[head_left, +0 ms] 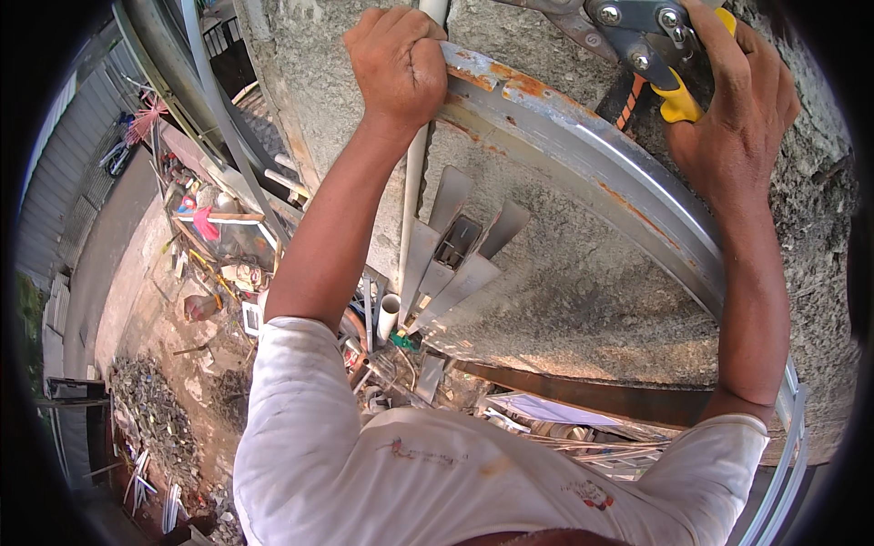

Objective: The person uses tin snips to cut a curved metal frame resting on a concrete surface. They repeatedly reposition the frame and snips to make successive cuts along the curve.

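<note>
My left hand is closed in a fist at the upper end of a long grey metal channel with rust patches. The channel slopes down to the right and passes near my right forearm. At the upper right, my right hand is wrapped round the yellow and dark handles of metal snips. Several bolts show on their joint, and the jaws point left, partly cut off by the top edge. An orange strip shows just below the joint. A pale pipe runs down behind my left hand.
Rough concrete wall stands behind the channel. Grey flat blades fan out from a bracket on it. Far below lie a rubble heap, an upright white pipe and scattered scrap. A rusty beam crosses near my chest.
</note>
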A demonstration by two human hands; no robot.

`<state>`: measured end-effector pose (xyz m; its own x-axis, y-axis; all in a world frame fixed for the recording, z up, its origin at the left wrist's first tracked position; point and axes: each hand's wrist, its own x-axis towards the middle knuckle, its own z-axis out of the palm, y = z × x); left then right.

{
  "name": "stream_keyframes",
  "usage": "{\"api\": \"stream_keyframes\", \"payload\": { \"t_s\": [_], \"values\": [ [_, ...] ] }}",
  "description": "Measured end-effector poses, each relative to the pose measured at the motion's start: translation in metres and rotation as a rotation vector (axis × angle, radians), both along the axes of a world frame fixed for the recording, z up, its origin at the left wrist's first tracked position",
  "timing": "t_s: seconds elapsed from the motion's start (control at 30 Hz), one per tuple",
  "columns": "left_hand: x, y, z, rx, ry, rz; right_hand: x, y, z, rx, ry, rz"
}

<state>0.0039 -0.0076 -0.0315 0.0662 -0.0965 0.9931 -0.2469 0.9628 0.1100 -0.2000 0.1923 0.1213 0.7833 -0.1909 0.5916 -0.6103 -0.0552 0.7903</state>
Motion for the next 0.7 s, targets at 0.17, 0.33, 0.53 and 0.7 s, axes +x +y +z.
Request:
{"api": "stream_keyframes", "payload": {
  "t_s": [0.17,0.33,0.53,0.7],
  "values": [
    [0.008,-0.018,-0.002,-0.017,-0.068,-0.073,0.01,0.016,-0.01,0.068,-0.228,-0.312],
    [-0.001,0.015,0.0,0.006,0.054,0.074,0.004,0.022,-0.015,0.086,-0.237,-0.389],
    [-0.005,-0.017,0.005,-0.084,0.089,-0.104,0.014,0.02,-0.012,0.085,-0.265,-0.339],
    [-0.002,0.005,-0.003,0.044,0.057,0.02,0.009,0.022,-0.014,0.084,-0.251,-0.404]
  ]
}}
